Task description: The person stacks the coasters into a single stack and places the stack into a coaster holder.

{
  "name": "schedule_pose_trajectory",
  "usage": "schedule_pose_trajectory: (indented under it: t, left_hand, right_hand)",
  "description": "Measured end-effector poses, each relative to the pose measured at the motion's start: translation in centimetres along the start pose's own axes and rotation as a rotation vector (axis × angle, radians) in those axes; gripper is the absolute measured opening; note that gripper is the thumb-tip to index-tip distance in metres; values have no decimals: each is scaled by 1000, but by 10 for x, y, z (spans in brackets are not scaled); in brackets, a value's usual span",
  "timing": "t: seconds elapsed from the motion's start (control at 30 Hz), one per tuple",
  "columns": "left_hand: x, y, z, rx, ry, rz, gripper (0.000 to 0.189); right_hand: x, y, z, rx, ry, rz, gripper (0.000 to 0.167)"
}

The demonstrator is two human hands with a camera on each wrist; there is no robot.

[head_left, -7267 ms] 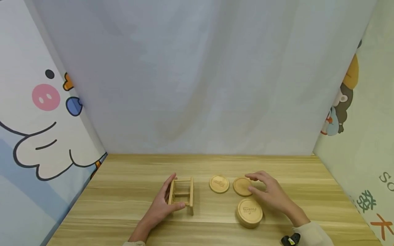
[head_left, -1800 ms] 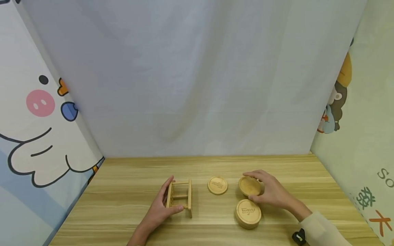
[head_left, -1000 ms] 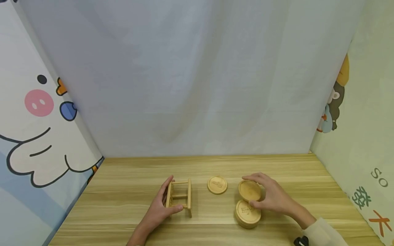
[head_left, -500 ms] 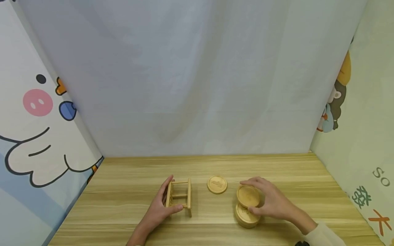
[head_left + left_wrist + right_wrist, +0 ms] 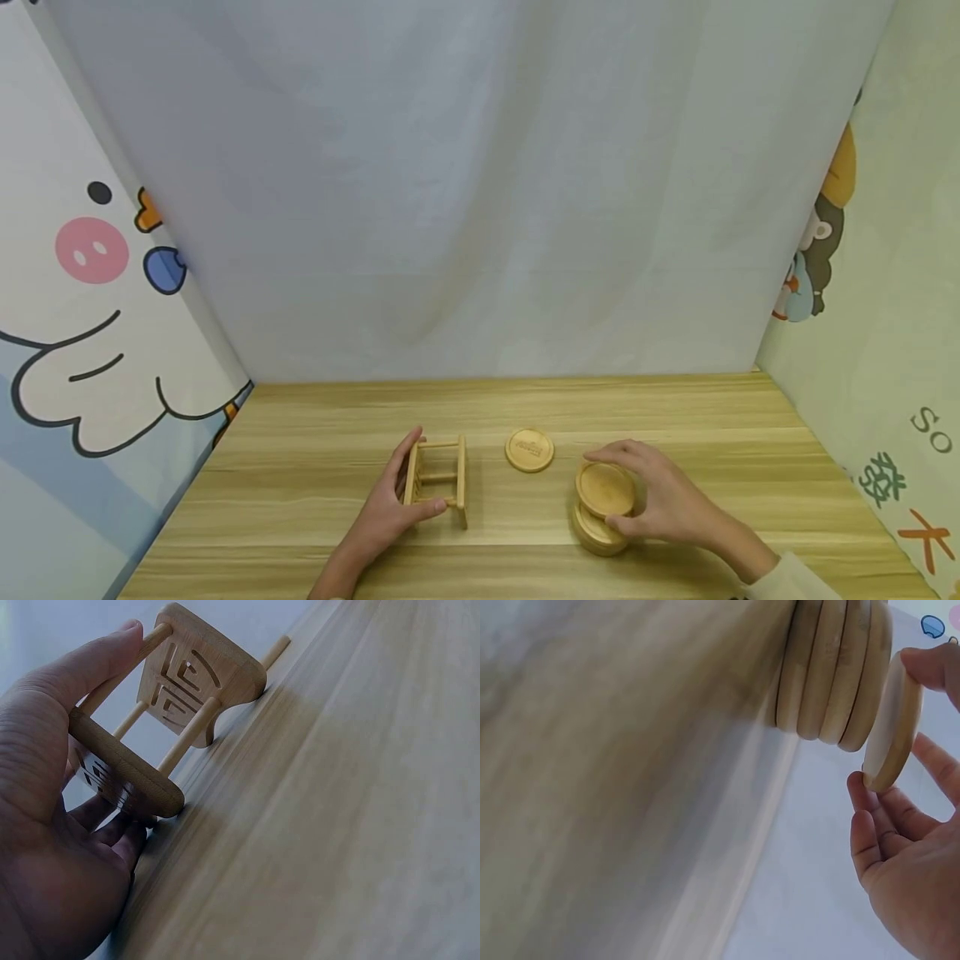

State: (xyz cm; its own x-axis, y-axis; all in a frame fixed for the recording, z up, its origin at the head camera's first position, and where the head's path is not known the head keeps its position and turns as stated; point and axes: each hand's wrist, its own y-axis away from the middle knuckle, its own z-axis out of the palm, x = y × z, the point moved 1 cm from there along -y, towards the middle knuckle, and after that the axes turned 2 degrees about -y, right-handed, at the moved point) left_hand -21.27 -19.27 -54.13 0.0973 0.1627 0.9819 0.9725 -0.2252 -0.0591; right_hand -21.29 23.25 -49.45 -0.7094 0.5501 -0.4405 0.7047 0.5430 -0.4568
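My left hand (image 5: 386, 504) grips a small bamboo coaster rack (image 5: 462, 483) by its near-left side, thumb along one rod and fingers behind the panel. In the left wrist view, the far panel (image 5: 199, 667) of the rack shows cut-out slots and its lower edge is at the tabletop. My right hand (image 5: 667, 504) pinches a round bamboo coaster (image 5: 606, 488) by its edges, plain recessed face up. It overlaps the back of a stack of coasters (image 5: 597, 540). In the right wrist view, a gap at one side separates the tilted coaster (image 5: 906, 739) from the several stacked ones (image 5: 832, 682).
Another coaster (image 5: 529, 450) lies flat between the rack and the stack, its printed face up. The wood-grain table (image 5: 337, 467) ends at a grey-white curtain (image 5: 480, 250) behind. Cartoon-printed panels stand at the left (image 5: 112, 350) and right (image 5: 862, 333).
My right hand has lifted the coaster that lay behind the stack and brought it forward over the stack. The left hand and the rack have hardly moved.
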Motion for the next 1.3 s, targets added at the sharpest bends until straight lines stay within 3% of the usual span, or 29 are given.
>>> schedule_pose_trajectory:
  t: [0.43,0.8,1.3]
  left_hand:
    - [0,0,1,-3,8,-3,110]
    - [1,1,1,3,10,1,110]
    - [-3,-2,0,-4,13,5,111]
  right_hand:
    - [-3,7,0,18,31,-25,80]
    - [-10,12,-2,-24,-33,33,80]
    - [-12,15,1,-33,-31,25,80]
